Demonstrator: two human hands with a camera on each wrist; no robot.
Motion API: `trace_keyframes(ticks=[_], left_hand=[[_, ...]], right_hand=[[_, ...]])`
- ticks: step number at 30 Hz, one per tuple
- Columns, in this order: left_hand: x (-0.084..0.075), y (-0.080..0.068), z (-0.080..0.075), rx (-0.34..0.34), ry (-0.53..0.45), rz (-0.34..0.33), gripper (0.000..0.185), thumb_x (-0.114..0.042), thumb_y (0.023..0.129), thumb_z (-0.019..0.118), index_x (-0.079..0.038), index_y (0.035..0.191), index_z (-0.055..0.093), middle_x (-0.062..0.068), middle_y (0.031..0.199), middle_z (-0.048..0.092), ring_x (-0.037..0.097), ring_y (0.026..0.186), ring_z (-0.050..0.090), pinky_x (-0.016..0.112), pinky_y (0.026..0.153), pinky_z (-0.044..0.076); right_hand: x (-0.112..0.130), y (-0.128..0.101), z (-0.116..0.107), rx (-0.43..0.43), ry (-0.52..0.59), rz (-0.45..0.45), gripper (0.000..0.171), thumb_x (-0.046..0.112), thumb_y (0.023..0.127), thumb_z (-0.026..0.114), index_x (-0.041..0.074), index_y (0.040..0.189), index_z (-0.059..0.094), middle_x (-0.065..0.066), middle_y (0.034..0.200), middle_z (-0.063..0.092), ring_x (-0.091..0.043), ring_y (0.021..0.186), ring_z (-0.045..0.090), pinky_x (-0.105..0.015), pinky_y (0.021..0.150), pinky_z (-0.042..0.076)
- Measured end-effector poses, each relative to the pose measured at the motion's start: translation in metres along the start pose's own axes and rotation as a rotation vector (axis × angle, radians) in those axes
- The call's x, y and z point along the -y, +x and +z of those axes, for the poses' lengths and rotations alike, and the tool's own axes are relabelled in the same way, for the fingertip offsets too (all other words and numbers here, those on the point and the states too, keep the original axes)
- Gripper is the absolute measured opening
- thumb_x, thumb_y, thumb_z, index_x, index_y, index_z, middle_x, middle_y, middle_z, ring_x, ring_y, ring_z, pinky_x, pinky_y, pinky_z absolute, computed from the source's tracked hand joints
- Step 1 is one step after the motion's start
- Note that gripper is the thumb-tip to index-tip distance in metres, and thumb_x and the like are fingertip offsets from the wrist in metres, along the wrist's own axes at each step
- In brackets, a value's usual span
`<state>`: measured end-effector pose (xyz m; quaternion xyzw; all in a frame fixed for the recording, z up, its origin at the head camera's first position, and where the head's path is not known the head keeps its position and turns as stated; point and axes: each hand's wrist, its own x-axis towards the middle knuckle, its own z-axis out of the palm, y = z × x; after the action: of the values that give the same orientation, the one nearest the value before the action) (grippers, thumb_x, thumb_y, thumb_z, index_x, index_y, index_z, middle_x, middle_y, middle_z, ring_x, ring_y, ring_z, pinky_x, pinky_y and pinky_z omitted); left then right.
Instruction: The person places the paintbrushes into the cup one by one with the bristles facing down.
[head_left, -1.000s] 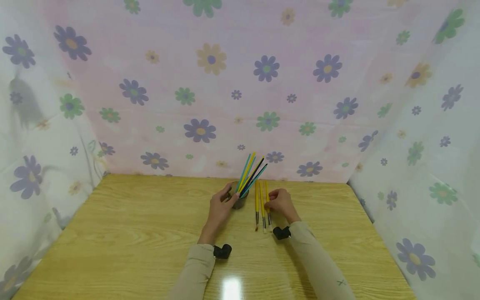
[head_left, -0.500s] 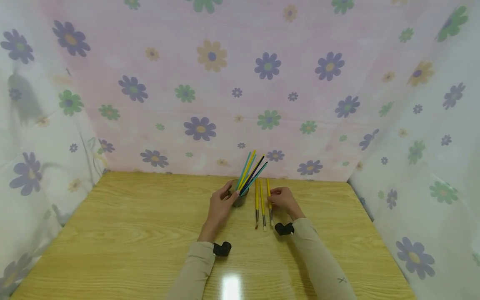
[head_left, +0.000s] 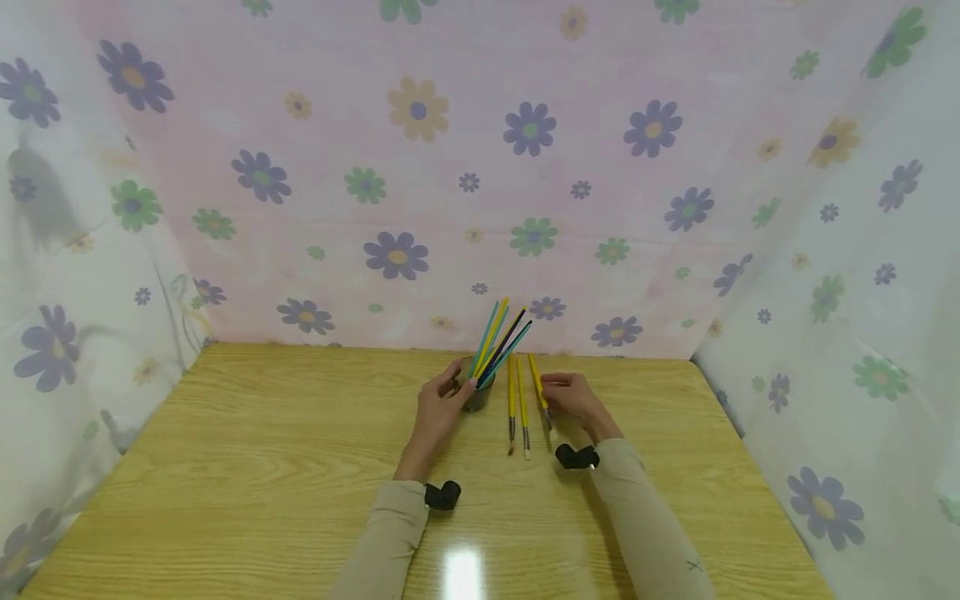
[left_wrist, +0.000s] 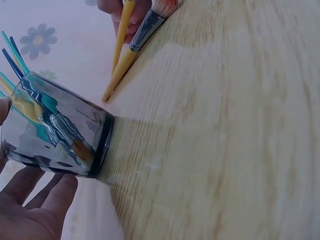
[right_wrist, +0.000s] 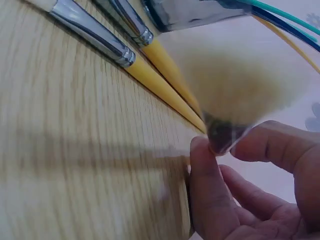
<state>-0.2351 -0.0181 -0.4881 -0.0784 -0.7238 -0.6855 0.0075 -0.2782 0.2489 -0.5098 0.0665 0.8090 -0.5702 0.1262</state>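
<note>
Near the table's point(head_left: 225, 467) far edge, left hand point(head_left: 438, 408) cups the brush-filled glass cup point(head_left: 477, 394); right hand point(head_left: 572, 402) pinches a lifted yellow brush point(head_left: 537, 385), two brushes point(head_left: 517, 408) lying between.

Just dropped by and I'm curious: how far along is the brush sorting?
Several brushes already stand in the dark glass cup, which the left hand steadies. The right hand has one yellow brush pinched in its fingers, lifted off the table. Two more yellow brushes lie on the table.
</note>
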Motion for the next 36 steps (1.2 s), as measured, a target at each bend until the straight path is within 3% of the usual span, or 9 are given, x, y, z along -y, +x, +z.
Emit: trace_keyframes(ticks=[5, 14, 18, 21, 25, 32, 36], left_hand=[[-0.001, 0.0, 0.001, -0.002, -0.006, -0.004, 0.056, -0.014, 0.101, 0.065, -0.003, 0.152, 0.045, 0.028, 0.155, 0.041, 0.048, 0.14, 0.043, 0.057, 0.114, 0.04], [-0.001, 0.001, 0.002, -0.013, 0.009, -0.012, 0.056, -0.011, 0.101, 0.065, -0.001, 0.152, 0.045, 0.028, 0.154, 0.042, 0.048, 0.14, 0.043, 0.056, 0.113, 0.041], [0.016, 0.008, 0.003, -0.024, 0.018, -0.007, 0.056, -0.014, 0.102, 0.065, -0.004, 0.153, 0.044, 0.027, 0.155, 0.042, 0.046, 0.142, 0.042, 0.057, 0.114, 0.039], [0.03, 0.012, 0.004, -0.028, 0.022, 0.004, 0.056, -0.019, 0.102, 0.065, -0.009, 0.154, 0.045, 0.024, 0.156, 0.042, 0.044, 0.143, 0.042, 0.057, 0.115, 0.039], [0.036, 0.014, 0.002, -0.03, 0.031, 0.021, 0.057, -0.024, 0.102, 0.066, -0.013, 0.154, 0.046, 0.021, 0.156, 0.044, 0.041, 0.142, 0.045, 0.054, 0.114, 0.042], [0.037, 0.015, 0.002, -0.031, 0.041, 0.03, 0.058, -0.023, 0.102, 0.066, -0.008, 0.154, 0.045, 0.022, 0.155, 0.045, 0.041, 0.14, 0.047, 0.054, 0.113, 0.043], [0.038, 0.016, 0.003, -0.026, 0.035, 0.028, 0.058, -0.023, 0.102, 0.066, -0.007, 0.154, 0.045, 0.022, 0.155, 0.045, 0.04, 0.14, 0.047, 0.052, 0.113, 0.043]], right_hand=[[-0.004, -0.003, -0.003, 0.013, 0.049, -0.001, 0.043, 0.009, 0.104, 0.057, -0.006, 0.144, 0.054, -0.027, 0.138, 0.059, -0.019, 0.104, 0.068, -0.032, 0.089, 0.059], [-0.008, -0.012, -0.001, 0.092, 0.193, -0.06, 0.05, 0.005, 0.104, 0.054, -0.006, 0.151, 0.043, -0.03, 0.148, 0.049, -0.025, 0.117, 0.066, -0.031, 0.095, 0.058], [-0.007, -0.017, 0.003, 0.134, 0.249, -0.087, 0.052, 0.005, 0.105, 0.052, -0.006, 0.154, 0.037, -0.032, 0.151, 0.045, -0.027, 0.119, 0.065, -0.03, 0.094, 0.058], [-0.005, -0.021, 0.006, 0.155, 0.31, -0.106, 0.053, 0.002, 0.106, 0.049, -0.007, 0.155, 0.034, -0.033, 0.152, 0.042, -0.021, 0.113, 0.067, -0.028, 0.092, 0.058], [-0.002, -0.023, 0.017, 0.169, 0.402, -0.137, 0.053, -0.001, 0.105, 0.048, -0.007, 0.155, 0.033, -0.035, 0.151, 0.042, -0.012, 0.101, 0.069, -0.025, 0.088, 0.058], [0.0, -0.022, 0.04, 0.123, 0.514, -0.175, 0.055, -0.002, 0.104, 0.048, -0.008, 0.156, 0.031, -0.03, 0.139, 0.052, -0.011, 0.098, 0.067, -0.022, 0.084, 0.058], [0.001, -0.02, 0.048, 0.099, 0.629, -0.192, 0.056, -0.006, 0.103, 0.047, -0.009, 0.156, 0.029, -0.03, 0.144, 0.045, -0.014, 0.102, 0.064, -0.022, 0.083, 0.057]])
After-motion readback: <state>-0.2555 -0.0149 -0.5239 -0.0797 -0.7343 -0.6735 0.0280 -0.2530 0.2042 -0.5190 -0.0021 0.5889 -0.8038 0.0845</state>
